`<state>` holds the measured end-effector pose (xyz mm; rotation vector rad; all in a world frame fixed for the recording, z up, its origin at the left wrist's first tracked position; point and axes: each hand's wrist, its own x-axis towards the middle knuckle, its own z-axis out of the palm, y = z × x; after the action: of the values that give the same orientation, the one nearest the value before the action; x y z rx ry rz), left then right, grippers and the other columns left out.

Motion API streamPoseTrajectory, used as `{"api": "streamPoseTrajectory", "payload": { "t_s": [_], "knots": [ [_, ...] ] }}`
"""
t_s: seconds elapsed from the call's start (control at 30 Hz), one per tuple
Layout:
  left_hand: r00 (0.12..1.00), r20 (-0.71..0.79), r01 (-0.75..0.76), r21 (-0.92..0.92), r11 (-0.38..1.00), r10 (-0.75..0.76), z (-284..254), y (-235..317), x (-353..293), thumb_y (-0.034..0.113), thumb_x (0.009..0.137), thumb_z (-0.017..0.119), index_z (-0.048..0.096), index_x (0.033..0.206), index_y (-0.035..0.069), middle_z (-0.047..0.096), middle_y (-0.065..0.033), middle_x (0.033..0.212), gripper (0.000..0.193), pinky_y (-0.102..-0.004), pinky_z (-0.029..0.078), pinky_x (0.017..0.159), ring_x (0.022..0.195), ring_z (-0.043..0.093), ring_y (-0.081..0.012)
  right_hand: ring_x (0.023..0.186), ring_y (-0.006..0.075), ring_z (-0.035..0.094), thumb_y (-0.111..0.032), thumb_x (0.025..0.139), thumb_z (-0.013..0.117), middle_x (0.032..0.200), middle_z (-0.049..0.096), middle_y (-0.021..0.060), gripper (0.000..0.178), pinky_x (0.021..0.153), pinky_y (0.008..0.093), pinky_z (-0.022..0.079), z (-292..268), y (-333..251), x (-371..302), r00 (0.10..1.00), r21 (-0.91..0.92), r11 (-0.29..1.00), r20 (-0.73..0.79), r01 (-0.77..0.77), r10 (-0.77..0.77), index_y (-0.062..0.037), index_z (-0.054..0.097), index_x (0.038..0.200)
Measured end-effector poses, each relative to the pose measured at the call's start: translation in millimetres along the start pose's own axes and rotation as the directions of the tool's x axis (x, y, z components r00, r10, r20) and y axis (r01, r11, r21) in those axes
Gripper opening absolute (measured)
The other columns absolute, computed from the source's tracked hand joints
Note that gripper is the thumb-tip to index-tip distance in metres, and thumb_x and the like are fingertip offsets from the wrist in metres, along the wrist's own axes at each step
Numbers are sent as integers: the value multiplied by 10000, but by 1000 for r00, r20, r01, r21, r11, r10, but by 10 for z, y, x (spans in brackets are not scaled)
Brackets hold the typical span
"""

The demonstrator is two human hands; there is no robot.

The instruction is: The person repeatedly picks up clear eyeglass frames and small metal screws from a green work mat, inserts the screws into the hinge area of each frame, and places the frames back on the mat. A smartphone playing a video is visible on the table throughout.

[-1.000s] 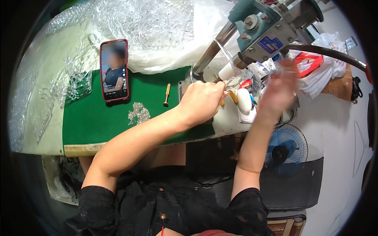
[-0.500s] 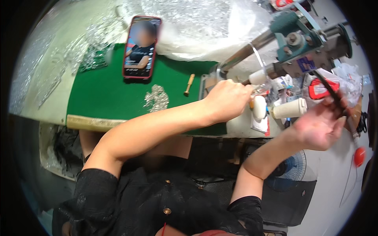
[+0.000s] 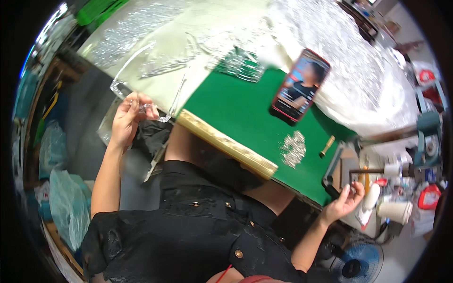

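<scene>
The left hand (image 3: 126, 120) is raised at the left end of the counter (image 3: 236, 111), its grip pinched narrow on the near edge of a clear plastic tray (image 3: 146, 78), thumb and fingertips closed over the transparent rim. The tray is shallow, lies on the pale cream part of the counter and juts past its left edge; what it holds is hard to tell through the glare, possibly small clear pieces. Just beyond the tray, farther back, sheets of crinkled clear film (image 3: 122, 35) lie over the cream surface.

The right hand (image 3: 344, 203) hangs at the near right edge of the counter with its grip open, fingers loosely curled and holding nothing. Its fingertips are just beside a white oval object (image 3: 371, 197) and near a white paper cup (image 3: 395, 211) lying on its side. A metal bracket (image 3: 334, 167) stands at the counter edge just left of that hand.

On the green mat, between the two hands, a small heap of glittering silver bits (image 3: 293, 148) lies near the right end, with a short brass pin (image 3: 327, 146) just to its right. Farther back a phone in a red case (image 3: 300, 85) rests face up, its screen lit. A big mound of clear crinkled plastic (image 3: 358, 61) fills the far right of the counter. Below the right hand, on the floor, stands a blue fan (image 3: 356, 264)
</scene>
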<state>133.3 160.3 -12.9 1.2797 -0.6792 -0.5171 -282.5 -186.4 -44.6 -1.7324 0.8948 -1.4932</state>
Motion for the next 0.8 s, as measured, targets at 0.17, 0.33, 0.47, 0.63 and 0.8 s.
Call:
{"api": "streamPoseTrajectory", "payload": {
  "t_s": [0.17, 0.33, 0.47, 0.63, 0.8],
  "knots": [
    [992, -122, -6, -45, 999, 0, -362, -208, 223, 318, 996, 459, 545, 1086, 3, 599, -74, 837, 338, -379, 533, 812, 847, 625, -197, 945, 121, 448, 30, 887, 506, 1069, 454, 40, 175, 821, 244, 373, 268, -182, 62, 995, -26, 998, 74, 65, -63, -21, 508, 1054],
    [980, -173, 36, -336, 941, -100, -312, -348, 619, 285, 1004, 433, 505, 1175, -22, 615, -150, 997, 358, -369, 562, 836, 1013, 622, -275, 967, 143, 454, 50, 859, 508, 1070, 439, 62, 155, 857, 254, 378, 352, -234, 48, 984, -62, 990, 134, 125, -116, -13, 516, 1001],
    [977, -196, 11, -328, 945, -79, -431, -272, 710, 274, 1006, 429, 521, 1152, -4, 626, -176, 1056, 327, -330, 573, 812, 1013, 633, -293, 979, 154, 457, 51, 855, 509, 1075, 436, 73, 134, 862, 264, 381, 311, -199, -15, 986, -50, 995, 144, 88, -80, -14, 528, 970],
    [1000, 2, 4, -296, 955, -4, -589, -325, 567, 262, 991, 467, 516, 1133, -4, 636, -148, 999, 305, -348, 593, 755, 1007, 643, -313, 961, 150, 456, 47, 855, 513, 1083, 433, 78, 115, 829, 259, 396, 317, -174, -34, 983, -84, 988, 140, 130, -118, -19, 540, 946],
    [905, -180, 382, -58, 922, -386, -197, -148, 576, 382, 993, 445, 549, 1114, -38, 665, -159, 969, 449, -228, 549, 610, 830, 678, -202, 943, 148, 456, 42, 854, 520, 1086, 428, 79, 104, 791, 250, 402, 397, -216, -33, 980, -38, 993, 170, 112, -104, -15, 542, 938]
  ]
}}
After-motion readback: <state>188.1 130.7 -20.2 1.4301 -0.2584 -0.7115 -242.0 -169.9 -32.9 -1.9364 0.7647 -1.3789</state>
